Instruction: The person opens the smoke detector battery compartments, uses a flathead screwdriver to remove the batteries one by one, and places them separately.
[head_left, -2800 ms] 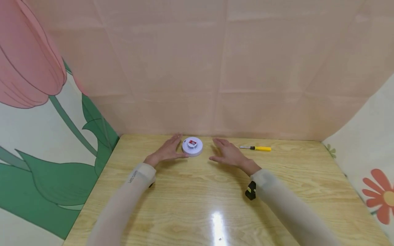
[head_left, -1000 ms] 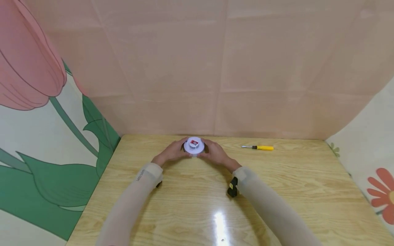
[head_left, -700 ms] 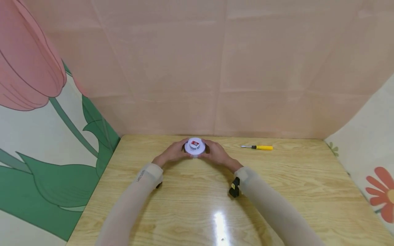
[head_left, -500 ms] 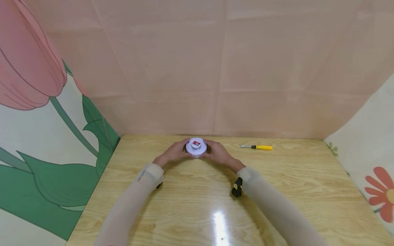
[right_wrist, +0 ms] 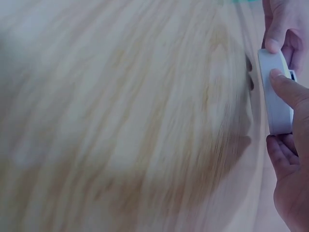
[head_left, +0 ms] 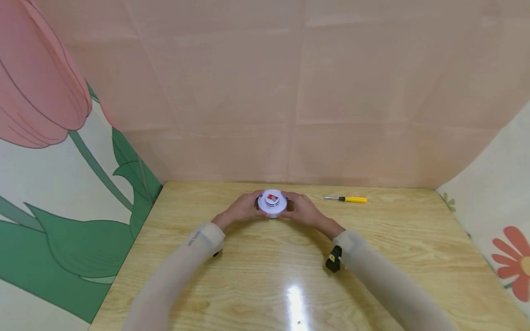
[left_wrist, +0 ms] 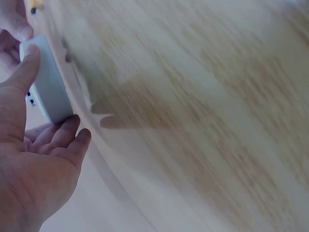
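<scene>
A round white smoke detector (head_left: 272, 208) with a red label on its raised centre is held between both hands, slightly above the wooden table. My left hand (head_left: 245, 207) grips its left side, thumb on the near rim and fingers curled round the edge. From the other side my right hand (head_left: 307, 211) grips it the same way. In the left wrist view the detector's side (left_wrist: 52, 82) shows between thumb and fingers, apart from the tabletop. The right wrist view gives its pale edge (right_wrist: 274, 96) with both thumbs on it.
A screwdriver (head_left: 351, 199) with a yellow handle lies to the right of my right hand, near the back of the wooden table (head_left: 256, 271). Behind the table hangs a plain pinkish sheet (head_left: 290, 92). Flower-printed panels stand at the left and right.
My right hand has closed in on the smoke detector, and both hands have taken hold of it. Since then it has moved a little to the right and toward me. The screwdriver stays put.
</scene>
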Demonstrator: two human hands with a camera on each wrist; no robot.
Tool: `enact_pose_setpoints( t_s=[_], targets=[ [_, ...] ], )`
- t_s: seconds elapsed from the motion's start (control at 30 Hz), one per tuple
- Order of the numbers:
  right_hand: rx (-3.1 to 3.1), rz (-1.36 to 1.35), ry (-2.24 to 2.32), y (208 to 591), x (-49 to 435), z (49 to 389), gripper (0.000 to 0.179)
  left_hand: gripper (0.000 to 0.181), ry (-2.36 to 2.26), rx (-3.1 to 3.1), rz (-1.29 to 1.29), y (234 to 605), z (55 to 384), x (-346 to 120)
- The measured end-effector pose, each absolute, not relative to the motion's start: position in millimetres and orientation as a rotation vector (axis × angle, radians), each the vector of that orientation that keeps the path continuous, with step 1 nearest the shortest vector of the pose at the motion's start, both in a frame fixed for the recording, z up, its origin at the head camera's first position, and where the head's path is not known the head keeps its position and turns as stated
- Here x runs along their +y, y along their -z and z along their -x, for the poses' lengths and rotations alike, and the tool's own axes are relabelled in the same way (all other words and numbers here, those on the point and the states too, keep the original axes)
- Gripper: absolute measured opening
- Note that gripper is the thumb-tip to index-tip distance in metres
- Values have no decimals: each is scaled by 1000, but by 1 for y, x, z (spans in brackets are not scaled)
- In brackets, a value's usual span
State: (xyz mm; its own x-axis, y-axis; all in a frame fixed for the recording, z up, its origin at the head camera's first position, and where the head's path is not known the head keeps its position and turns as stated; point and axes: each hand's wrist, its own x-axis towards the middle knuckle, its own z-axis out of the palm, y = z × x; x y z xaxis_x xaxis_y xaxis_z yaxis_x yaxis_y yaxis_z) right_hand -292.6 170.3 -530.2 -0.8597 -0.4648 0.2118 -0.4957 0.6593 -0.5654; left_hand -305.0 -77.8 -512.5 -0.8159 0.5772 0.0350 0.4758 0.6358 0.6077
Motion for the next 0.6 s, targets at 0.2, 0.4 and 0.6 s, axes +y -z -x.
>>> enact_pose_setpoints(
  t_s=[0.2,0.4,0.6],
  targets=[
    [-2776,-858,-967,530,185,282,84,84,-949,2670,-861,512,295,-65],
    [-2767,-872,-949,531,198,272,84,86,-914,2693,-884,509,287,-53],
    [-2727,-888,-922,529,211,260,81,86,-954,2669,-932,509,279,-42]
  ],
)
